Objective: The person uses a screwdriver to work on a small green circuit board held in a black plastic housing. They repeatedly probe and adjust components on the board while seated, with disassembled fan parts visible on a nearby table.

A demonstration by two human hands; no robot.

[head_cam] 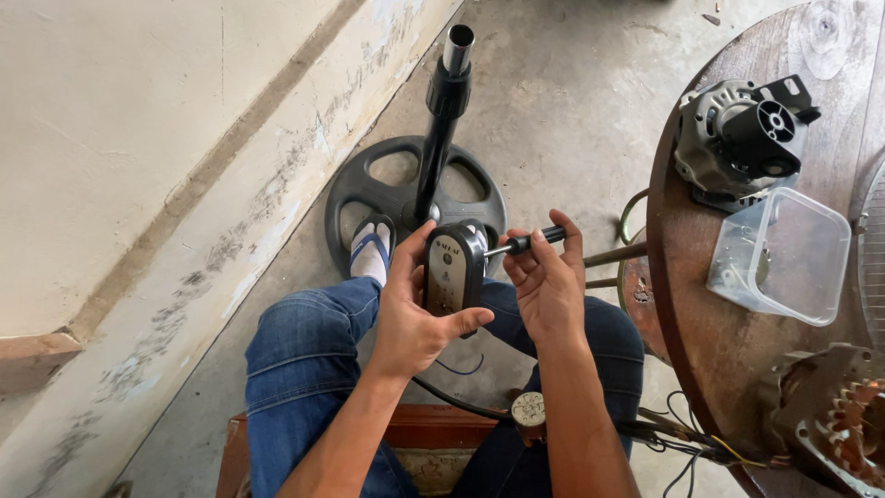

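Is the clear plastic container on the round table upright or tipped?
Tipped: the clear plastic container lies on its side on the round wooden table, with small parts collected against its lower wall.

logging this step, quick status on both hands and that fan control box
Left hand grips black control box. Right hand holds screwdriver, tip at the box's side. Nothing in the way.

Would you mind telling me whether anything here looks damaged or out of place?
Yes: the fan is in pieces. The left hand holds its control box while the right hand drives a screwdriver into it. The stand is bare, and the motor sits loose on the table.
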